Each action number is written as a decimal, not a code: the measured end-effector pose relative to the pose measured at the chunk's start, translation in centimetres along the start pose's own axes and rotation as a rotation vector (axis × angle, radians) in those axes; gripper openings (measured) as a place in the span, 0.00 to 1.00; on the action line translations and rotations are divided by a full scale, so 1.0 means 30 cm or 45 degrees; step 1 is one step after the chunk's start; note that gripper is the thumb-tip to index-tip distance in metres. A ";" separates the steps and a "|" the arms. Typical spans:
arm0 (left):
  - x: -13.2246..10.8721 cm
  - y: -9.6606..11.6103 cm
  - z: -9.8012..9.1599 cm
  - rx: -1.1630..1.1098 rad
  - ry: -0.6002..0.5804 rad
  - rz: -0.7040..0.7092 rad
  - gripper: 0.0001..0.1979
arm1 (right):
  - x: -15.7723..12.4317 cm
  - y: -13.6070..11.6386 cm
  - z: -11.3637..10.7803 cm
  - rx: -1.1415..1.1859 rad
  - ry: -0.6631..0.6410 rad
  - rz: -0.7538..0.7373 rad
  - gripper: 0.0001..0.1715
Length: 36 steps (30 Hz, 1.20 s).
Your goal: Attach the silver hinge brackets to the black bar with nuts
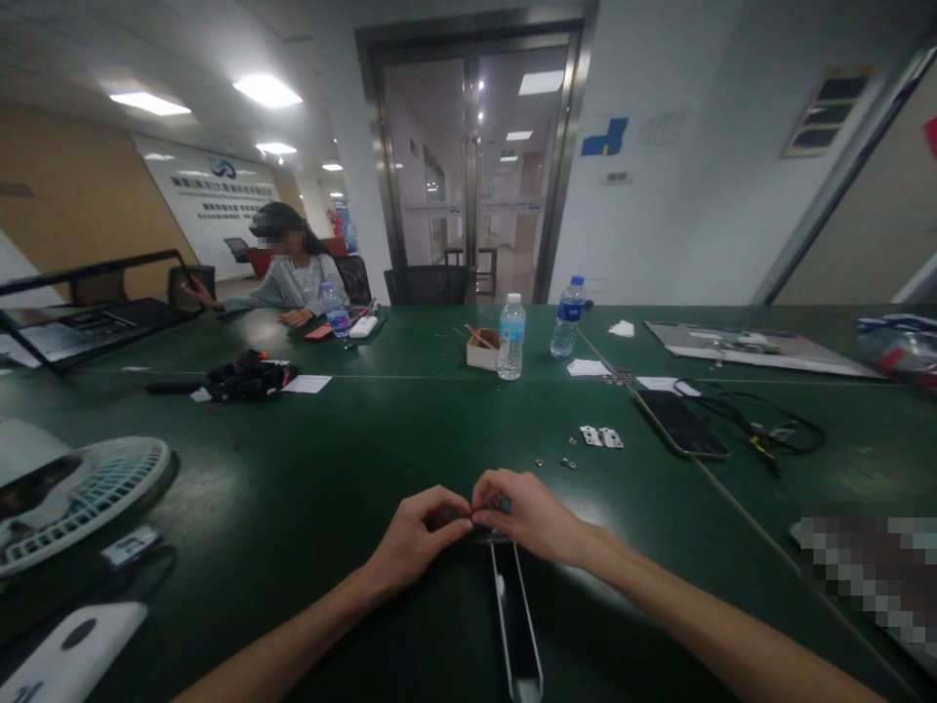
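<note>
Glossy dark-green tabletop (329, 469) supports a long, silver-edged channel (516, 625), probably centred for 2-handed reach. Bare left hand (414, 535) and right hand (538, 513) meet fingertips narrowly at its far end (gripping what, one cannot tell).

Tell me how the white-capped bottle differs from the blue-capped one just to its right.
The white-capped bottle has a light blue label; the blue-capped bottle has a darker one. The white-capped bottle stands nearer, by the box; the blue-capped bottle stands farther back. Both are clear and stand on the table.
</note>
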State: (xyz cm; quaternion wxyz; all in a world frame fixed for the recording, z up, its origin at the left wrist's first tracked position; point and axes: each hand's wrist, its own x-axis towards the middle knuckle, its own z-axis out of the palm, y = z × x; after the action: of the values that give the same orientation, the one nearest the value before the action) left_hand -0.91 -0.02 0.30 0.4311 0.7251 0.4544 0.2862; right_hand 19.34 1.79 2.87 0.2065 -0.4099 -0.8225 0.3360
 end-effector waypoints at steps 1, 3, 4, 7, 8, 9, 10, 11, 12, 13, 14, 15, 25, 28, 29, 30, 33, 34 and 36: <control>-0.001 0.001 0.000 0.001 -0.004 -0.002 0.07 | -0.001 -0.003 -0.001 -0.030 0.004 0.015 0.05; -0.002 0.002 0.001 0.009 -0.025 -0.020 0.08 | -0.001 -0.010 -0.006 -0.080 -0.002 0.015 0.06; -0.003 0.001 0.002 0.014 -0.037 -0.028 0.08 | -0.001 -0.013 -0.011 -0.097 -0.012 0.002 0.07; -0.001 -0.007 0.010 0.037 -0.050 -0.013 0.07 | 0.000 -0.019 -0.036 -0.174 -0.046 -0.021 0.08; -0.001 -0.011 0.012 0.058 -0.048 0.002 0.06 | -0.002 -0.019 -0.050 -0.210 -0.056 -0.017 0.08; 0.000 -0.015 0.014 0.090 -0.045 0.019 0.06 | -0.005 -0.019 -0.066 -0.247 -0.070 -0.009 0.08; 0.001 -0.019 0.016 0.131 -0.048 0.039 0.06 | -0.010 -0.016 -0.083 -0.280 -0.100 0.001 0.08; 0.002 -0.022 0.017 0.178 -0.055 0.060 0.06 | -0.016 -0.012 -0.100 -0.308 -0.150 0.018 0.08; 0.002 -0.023 0.018 0.227 -0.067 0.081 0.06 | -0.025 -0.006 -0.117 -0.332 -0.212 0.042 0.08; 0.002 -0.023 0.018 0.273 -0.080 0.101 0.05 | -0.035 0.001 -0.132 -0.358 -0.279 0.076 0.08; 0.002 -0.022 0.018 0.312 -0.095 0.116 0.05 | -0.045 0.009 -0.144 -0.387 -0.341 0.118 0.09; 0.002 -0.019 0.018 0.344 -0.108 0.127 0.05 | -0.055 0.016 -0.153 -0.418 -0.386 0.163 0.09; 0.004 -0.014 0.023 0.414 -0.151 0.135 0.06 | -0.069 0.001 -0.146 -0.483 -0.552 0.229 0.07; 0.004 -0.018 0.023 0.382 -0.158 0.140 0.06 | -0.067 -0.008 -0.143 -0.463 -0.539 0.227 0.07; 0.003 -0.018 0.022 0.372 -0.163 0.141 0.07 | -0.067 -0.011 -0.142 -0.446 -0.534 0.227 0.07; 0.003 -0.019 0.022 0.363 -0.170 0.146 0.07 | -0.068 -0.014 -0.140 -0.438 -0.532 0.227 0.07; 0.003 -0.021 0.022 0.342 -0.173 0.165 0.07 | -0.069 -0.017 -0.136 -0.469 -0.532 0.214 0.07; 0.003 -0.022 0.023 0.343 -0.169 0.168 0.07 | -0.068 -0.015 -0.135 -0.485 -0.538 0.202 0.07; 0.005 -0.027 0.026 0.361 -0.159 0.162 0.07 | -0.066 -0.008 -0.131 -0.509 -0.551 0.166 0.08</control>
State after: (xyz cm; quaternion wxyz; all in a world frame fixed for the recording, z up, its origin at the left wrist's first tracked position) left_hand -0.56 0.01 -0.78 0.3329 0.8223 0.4157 0.2005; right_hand 22.78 1.56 5.62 -0.0804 -0.4134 -0.8692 0.2593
